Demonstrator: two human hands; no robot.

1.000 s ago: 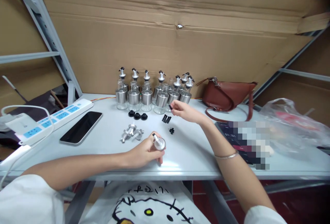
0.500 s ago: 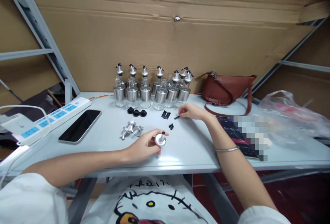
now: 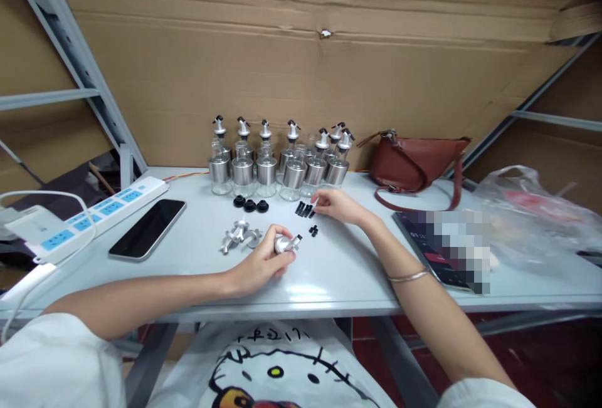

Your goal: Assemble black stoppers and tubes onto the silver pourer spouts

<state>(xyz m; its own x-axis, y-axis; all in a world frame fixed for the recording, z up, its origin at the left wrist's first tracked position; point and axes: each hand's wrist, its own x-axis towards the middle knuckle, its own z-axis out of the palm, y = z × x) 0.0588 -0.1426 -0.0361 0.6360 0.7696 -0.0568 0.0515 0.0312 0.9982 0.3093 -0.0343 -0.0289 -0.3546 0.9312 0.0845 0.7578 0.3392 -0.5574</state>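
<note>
My left hand is closed around a silver bottle pourer with a short black tip, tilted to the right above the table. The thumb and fingertips of my right hand pinch a small black plastic lever, beside a row of similar black levers. Tiny black caps lie just in front of that row. To the left are several loose silver pourers in a pile. Black ribbed stoppers sit in a line behind them.
Several glass bottles with steel bands stand at the back, some fitted with pourers. A phone and a power strip are on the left. On the right are a brown handbag, a tablet and a plastic bag.
My right hand has moved left with the black lever, up against the row of levers. My left hand has turned the pourer, so its black tip now points to the right.
</note>
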